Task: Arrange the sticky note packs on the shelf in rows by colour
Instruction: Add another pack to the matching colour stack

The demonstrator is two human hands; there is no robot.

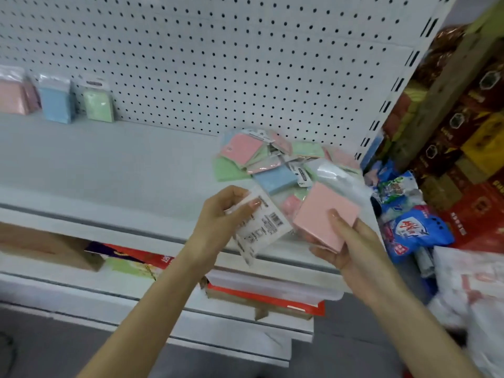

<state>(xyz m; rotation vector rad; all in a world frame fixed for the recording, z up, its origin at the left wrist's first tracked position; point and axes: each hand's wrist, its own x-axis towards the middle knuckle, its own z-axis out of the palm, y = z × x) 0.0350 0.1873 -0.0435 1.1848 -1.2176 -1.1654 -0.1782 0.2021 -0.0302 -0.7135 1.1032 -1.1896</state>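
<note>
The left hand (pixel 226 214) pinches a white-backed pack (pixel 259 227); the right hand (pixel 351 244) grips a pink pack (pixel 326 216) face up, probably checking colour for the far-left pink row (pixel 13 96).

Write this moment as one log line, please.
left hand grips white-backed pack | right hand holds pink pack | mixed pile on shelf | rows begun at left

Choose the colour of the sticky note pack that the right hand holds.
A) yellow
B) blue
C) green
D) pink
D: the right hand grips a pink pack with its thumb on the face, while the left hand pinches a white-backed pack.
</note>
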